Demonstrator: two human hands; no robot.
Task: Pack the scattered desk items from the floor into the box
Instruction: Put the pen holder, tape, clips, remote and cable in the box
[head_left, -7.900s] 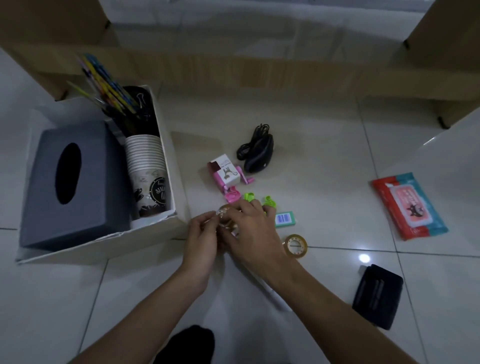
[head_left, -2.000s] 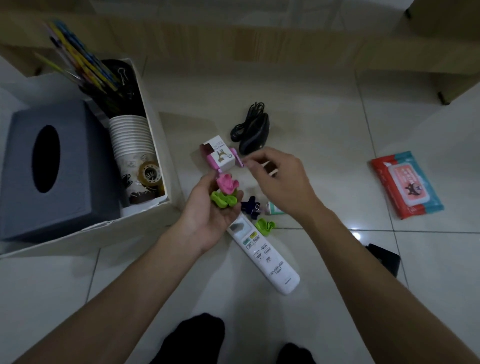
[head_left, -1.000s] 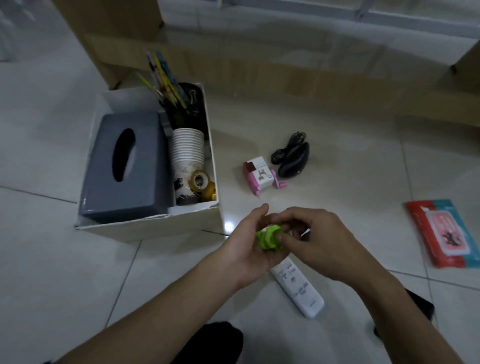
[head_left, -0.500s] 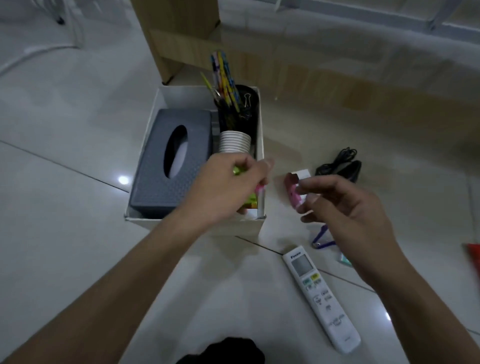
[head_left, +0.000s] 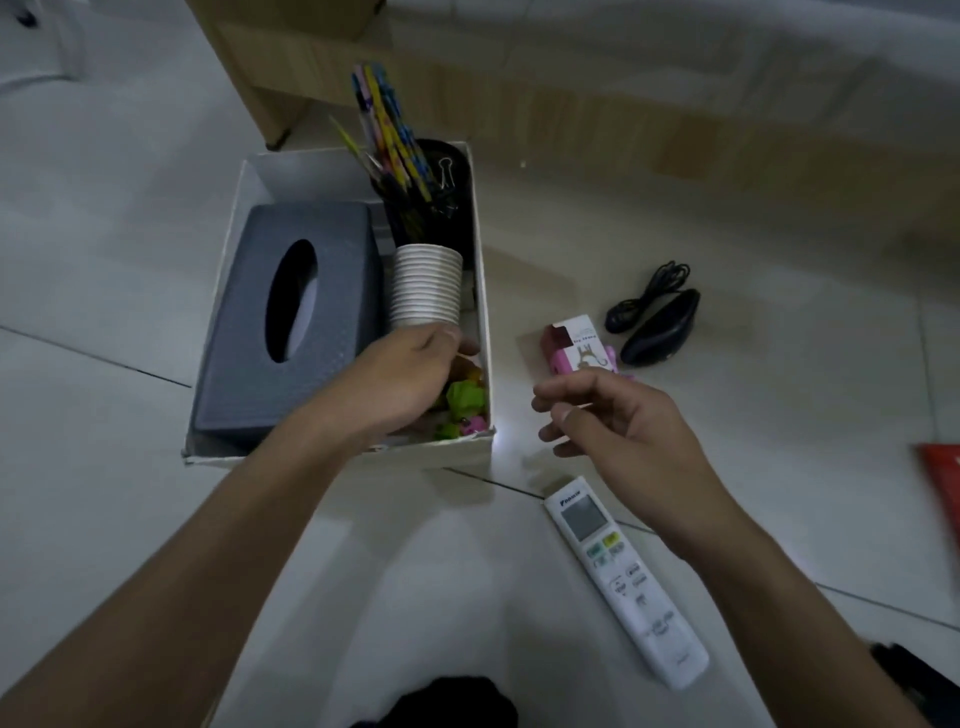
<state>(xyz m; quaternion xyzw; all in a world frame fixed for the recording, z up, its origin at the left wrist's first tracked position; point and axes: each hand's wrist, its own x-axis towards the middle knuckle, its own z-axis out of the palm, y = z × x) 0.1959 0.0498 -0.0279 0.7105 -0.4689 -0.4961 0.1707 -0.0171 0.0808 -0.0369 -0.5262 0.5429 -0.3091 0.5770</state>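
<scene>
Right, from my feed my left hand (head_left: 410, 374) is down inside the white box (head_left: 447, 449), at its near right corner, just above a small heap of green and pink clips (head_left: 465, 397) lying on the box floor. Its fingers bend downward and the tips are hidden, so I cannot tell whether they hold a clip or nothing. My right hand (head_left: 618, 421) hovers above the floor just beside the box, fingers loosely curled, thumb near forefinger, holding nothing I can see. Inside the box sit a grey tissue holder (head_left: 291, 312), a stack of paper cups (head_left: 426, 286) and a black pen pot (head_left: 457, 208). On the tiles lie a white remote (head_left: 623, 577), a pink carton (head_left: 579, 351) and a black mouse (head_left: 660, 327) with its cable.
</scene>
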